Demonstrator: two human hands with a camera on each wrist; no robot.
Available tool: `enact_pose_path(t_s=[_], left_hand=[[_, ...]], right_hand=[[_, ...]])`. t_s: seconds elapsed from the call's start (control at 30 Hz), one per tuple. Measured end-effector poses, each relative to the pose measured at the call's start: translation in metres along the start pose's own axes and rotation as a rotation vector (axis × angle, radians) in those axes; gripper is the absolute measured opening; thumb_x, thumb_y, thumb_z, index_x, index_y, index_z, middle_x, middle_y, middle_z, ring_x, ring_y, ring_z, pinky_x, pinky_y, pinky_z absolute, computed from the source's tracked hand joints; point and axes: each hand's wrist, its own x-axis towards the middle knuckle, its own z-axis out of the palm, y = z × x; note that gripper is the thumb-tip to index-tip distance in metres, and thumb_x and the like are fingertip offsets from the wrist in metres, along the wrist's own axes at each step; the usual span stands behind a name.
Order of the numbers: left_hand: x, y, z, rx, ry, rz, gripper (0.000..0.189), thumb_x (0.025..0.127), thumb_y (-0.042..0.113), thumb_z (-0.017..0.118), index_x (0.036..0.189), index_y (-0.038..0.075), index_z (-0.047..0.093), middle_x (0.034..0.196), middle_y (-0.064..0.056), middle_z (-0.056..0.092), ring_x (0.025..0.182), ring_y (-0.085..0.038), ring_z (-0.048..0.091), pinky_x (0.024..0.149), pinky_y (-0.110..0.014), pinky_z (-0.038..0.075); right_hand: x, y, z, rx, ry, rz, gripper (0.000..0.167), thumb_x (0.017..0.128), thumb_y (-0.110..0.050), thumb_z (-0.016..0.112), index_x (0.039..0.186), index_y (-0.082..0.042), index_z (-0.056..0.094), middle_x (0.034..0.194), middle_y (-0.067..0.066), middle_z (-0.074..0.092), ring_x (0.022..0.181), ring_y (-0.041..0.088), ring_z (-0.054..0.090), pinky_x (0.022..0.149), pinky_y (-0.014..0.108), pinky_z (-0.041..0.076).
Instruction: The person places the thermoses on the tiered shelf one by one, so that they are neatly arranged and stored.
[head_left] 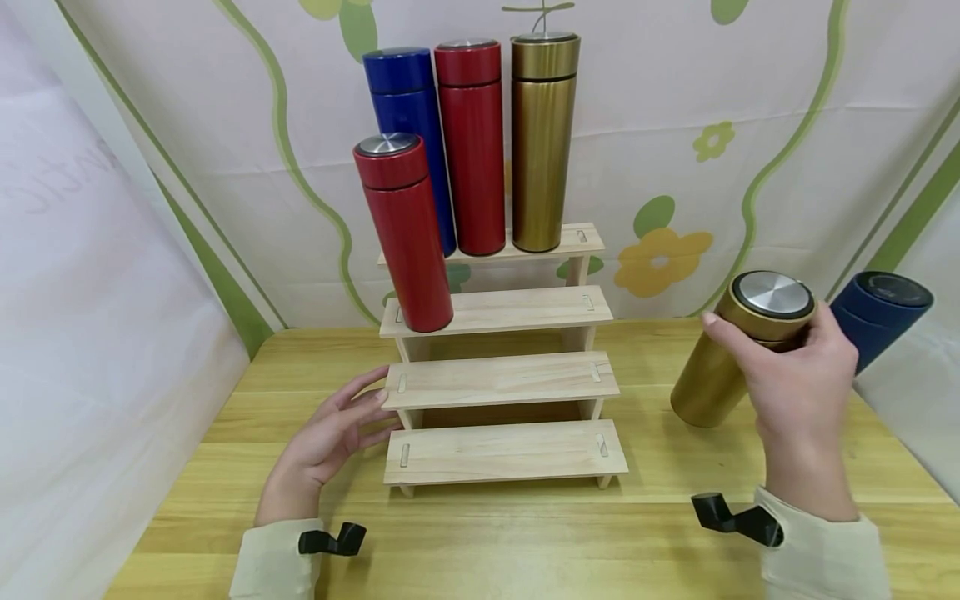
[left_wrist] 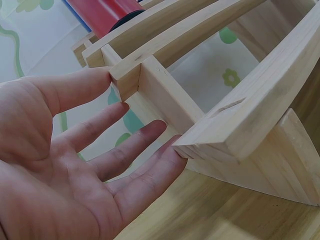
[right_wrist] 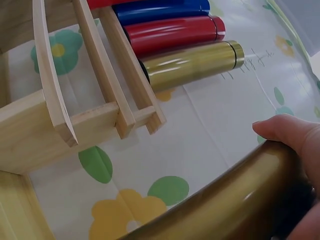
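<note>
My right hand (head_left: 806, 392) grips a gold thermos flask (head_left: 708, 375) around its upper part, to the right of a stepped wooden rack (head_left: 502, 454). Whether this flask's base touches the table cannot be told. Just behind that hand is a dark blue flask (head_left: 873, 321), partly covered by it. On the rack's left, my left hand (head_left: 330, 437) touches the end of a middle step with thumb and fingertips, the fingers spread and fairly straight. Blue (head_left: 408, 108), red (head_left: 471, 150) and gold (head_left: 546, 158) flasks stand on the top step. Another red flask (head_left: 405, 242) stands at the left of the step below.
The rack stands on a wood-grain table (head_left: 480, 550). Behind it hangs a pale cloth (head_left: 645, 167) printed with flowers and vines, and white cloth (head_left: 90, 333) borders the left side. Two lower steps of the rack bear no flasks.
</note>
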Motion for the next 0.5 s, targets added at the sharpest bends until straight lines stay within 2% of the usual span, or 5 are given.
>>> enact_pose_path(t_s=[0.17, 0.5], left_hand=[[0.0, 0.0, 0.0, -0.006, 0.003, -0.001, 0.06, 0.112, 0.021, 0.058, 0.167, 0.016, 0.036, 0.142, 0.007, 0.066, 0.123, -0.016, 0.072, 0.111, -0.044, 0.055], [0.0, -0.001, -0.001, -0.003, 0.006, -0.005, 0.062, 0.112, 0.022, 0.059, 0.168, 0.016, 0.034, 0.145, 0.005, 0.065, 0.127, -0.017, 0.071, 0.114, -0.048, 0.053]], right_hand=[[-0.005, 0.0, 0.006, -0.052, -0.038, -0.006, 0.066, 0.068, 0.007, 0.097, 0.127, -0.013, 0.074, 0.119, -0.003, 0.073, 0.109, 0.014, 0.066, 0.086, 0.014, 0.053], [-0.015, 0.004, 0.018, -0.042, -0.101, -0.033, 0.062, 0.068, 0.009, 0.096, 0.123, -0.01, 0.075, 0.113, -0.002, 0.076, 0.105, 0.014, 0.068, 0.083, 0.014, 0.056]])
